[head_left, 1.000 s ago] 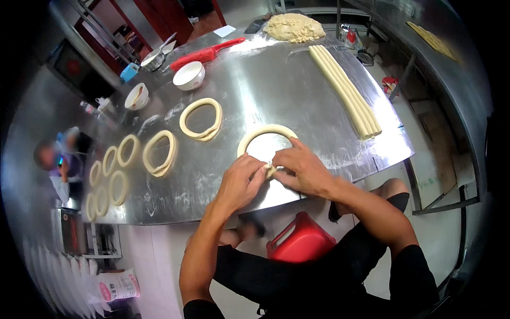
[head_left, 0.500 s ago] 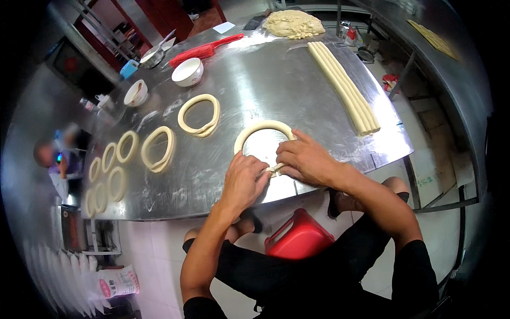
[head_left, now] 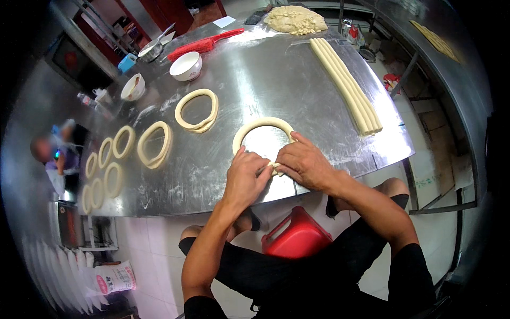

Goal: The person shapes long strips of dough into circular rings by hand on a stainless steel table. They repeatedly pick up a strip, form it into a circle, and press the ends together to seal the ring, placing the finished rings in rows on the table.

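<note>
Ring ends: since half a second ago the fingertips have drawn slightly closer here, so the joint looks nearer to closed, though the fingers partly hide it.
Left hand (head_left: 246, 173): thumb and fingers pinching dough at the joint.
Right hand (head_left: 306, 162): thumb pinching the joint from the other side, a finger reaching up to the ring's right side.
Held ring (head_left: 263, 122): one, flat on the table (head_left: 255, 69) near its front edge, between the hands.
Other rings (head_left: 197, 128): eight, to the left.
Ropes (head_left: 345, 87): apparently four, side by side, right.
Bowls (head_left: 186, 67): two, white.
Brush (head_left: 191, 47): one, red.
Dough mass (head_left: 295, 20): one, far edge.
</note>
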`<state>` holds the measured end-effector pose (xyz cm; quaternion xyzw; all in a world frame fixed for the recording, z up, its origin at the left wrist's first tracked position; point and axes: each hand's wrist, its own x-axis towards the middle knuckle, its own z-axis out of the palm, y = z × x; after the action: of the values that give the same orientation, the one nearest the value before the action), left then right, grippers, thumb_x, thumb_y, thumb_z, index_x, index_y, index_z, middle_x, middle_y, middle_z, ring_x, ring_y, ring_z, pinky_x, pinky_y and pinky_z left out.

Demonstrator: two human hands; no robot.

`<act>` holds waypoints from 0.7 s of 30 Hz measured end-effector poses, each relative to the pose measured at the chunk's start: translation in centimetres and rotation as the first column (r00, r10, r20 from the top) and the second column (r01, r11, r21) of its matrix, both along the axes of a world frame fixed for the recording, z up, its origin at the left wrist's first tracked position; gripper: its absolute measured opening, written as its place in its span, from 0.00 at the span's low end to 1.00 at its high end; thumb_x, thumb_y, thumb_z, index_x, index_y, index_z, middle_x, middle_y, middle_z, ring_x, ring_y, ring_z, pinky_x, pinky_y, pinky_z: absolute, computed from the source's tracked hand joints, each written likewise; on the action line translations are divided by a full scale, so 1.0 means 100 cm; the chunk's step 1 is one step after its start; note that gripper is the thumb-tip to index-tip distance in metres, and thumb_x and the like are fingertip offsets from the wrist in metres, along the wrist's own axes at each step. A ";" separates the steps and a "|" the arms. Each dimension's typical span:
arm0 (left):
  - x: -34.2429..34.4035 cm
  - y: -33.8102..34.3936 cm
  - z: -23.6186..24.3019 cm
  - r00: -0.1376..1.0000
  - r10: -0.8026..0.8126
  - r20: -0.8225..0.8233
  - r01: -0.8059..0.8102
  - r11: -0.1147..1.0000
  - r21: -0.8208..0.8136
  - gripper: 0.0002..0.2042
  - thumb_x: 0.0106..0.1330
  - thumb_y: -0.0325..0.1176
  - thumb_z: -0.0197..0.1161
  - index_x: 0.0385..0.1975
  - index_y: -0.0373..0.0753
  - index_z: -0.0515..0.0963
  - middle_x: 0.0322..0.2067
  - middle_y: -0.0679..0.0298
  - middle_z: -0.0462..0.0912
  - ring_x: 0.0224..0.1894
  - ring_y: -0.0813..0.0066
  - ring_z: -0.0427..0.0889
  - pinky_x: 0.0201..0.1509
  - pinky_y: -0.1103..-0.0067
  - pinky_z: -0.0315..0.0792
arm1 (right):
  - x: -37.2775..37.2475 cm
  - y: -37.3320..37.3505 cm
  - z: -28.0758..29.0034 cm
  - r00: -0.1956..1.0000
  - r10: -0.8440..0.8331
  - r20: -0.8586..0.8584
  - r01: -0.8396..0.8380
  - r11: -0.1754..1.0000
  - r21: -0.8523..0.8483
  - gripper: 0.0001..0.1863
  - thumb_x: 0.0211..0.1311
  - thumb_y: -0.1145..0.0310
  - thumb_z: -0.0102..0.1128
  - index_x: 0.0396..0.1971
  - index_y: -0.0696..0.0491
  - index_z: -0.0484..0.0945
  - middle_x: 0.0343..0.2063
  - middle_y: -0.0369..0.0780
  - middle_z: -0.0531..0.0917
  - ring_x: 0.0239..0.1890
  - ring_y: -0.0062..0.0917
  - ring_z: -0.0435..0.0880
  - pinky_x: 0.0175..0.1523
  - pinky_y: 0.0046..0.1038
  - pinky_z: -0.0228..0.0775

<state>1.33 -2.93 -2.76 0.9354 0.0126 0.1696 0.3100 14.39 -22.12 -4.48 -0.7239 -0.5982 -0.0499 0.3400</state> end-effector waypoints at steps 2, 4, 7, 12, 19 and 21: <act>0.001 -0.001 0.001 0.999 -0.048 0.015 0.048 0.998 0.028 0.06 0.65 0.30 0.71 0.38 0.37 0.89 0.34 0.58 0.86 0.44 0.56 0.85 0.77 0.52 0.65 | 0.000 0.001 -0.002 1.000 -0.011 0.024 0.011 1.000 -0.009 0.10 0.67 0.65 0.70 0.43 0.52 0.83 0.43 0.38 0.86 0.52 0.34 0.85 0.79 0.53 0.58; 0.002 0.001 0.003 0.994 -0.113 0.015 0.110 0.988 0.104 0.07 0.65 0.29 0.71 0.40 0.37 0.88 0.36 0.58 0.85 0.47 0.56 0.84 0.77 0.52 0.65 | 0.000 0.001 -0.003 0.999 -0.031 0.029 0.031 0.999 -0.027 0.10 0.67 0.65 0.70 0.44 0.52 0.83 0.44 0.38 0.86 0.52 0.34 0.85 0.79 0.53 0.58; 0.001 0.002 0.007 0.990 -0.139 -0.012 0.139 0.985 0.106 0.09 0.64 0.28 0.71 0.43 0.36 0.88 0.38 0.58 0.85 0.47 0.54 0.84 0.79 0.50 0.62 | -0.003 -0.001 0.002 0.997 -0.072 -0.013 0.071 0.997 -0.037 0.11 0.67 0.66 0.71 0.45 0.52 0.83 0.45 0.38 0.85 0.53 0.34 0.85 0.79 0.54 0.58; -0.004 0.004 0.009 0.992 -0.112 -0.065 0.110 0.994 -0.025 0.12 0.63 0.27 0.71 0.46 0.34 0.86 0.39 0.56 0.85 0.49 0.52 0.84 0.80 0.50 0.61 | -0.001 0.001 0.012 0.997 0.050 0.053 -0.050 0.999 0.006 0.13 0.67 0.65 0.68 0.49 0.51 0.80 0.40 0.39 0.83 0.48 0.36 0.84 0.78 0.53 0.59; -0.001 0.001 0.007 0.991 -0.122 -0.047 0.122 0.992 -0.013 0.13 0.62 0.30 0.74 0.44 0.34 0.86 0.40 0.54 0.85 0.48 0.52 0.84 0.72 0.58 0.70 | -0.003 0.005 0.009 0.995 -0.013 -0.103 0.010 1.000 -0.024 0.12 0.68 0.65 0.67 0.49 0.50 0.81 0.41 0.38 0.82 0.50 0.38 0.84 0.79 0.54 0.57; -0.001 -0.001 0.011 0.995 -0.074 -0.065 0.076 0.997 0.034 0.13 0.62 0.32 0.75 0.44 0.34 0.87 0.40 0.54 0.85 0.48 0.53 0.83 0.72 0.58 0.68 | -0.001 0.005 0.010 0.996 -0.024 -0.084 0.022 0.999 -0.026 0.12 0.69 0.64 0.67 0.48 0.50 0.82 0.42 0.38 0.83 0.50 0.38 0.84 0.80 0.54 0.56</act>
<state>1.23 -2.99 -1.64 0.9456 -0.0158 0.1280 0.2987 14.28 -21.62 -3.47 -0.7363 -0.5757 -0.0157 0.3552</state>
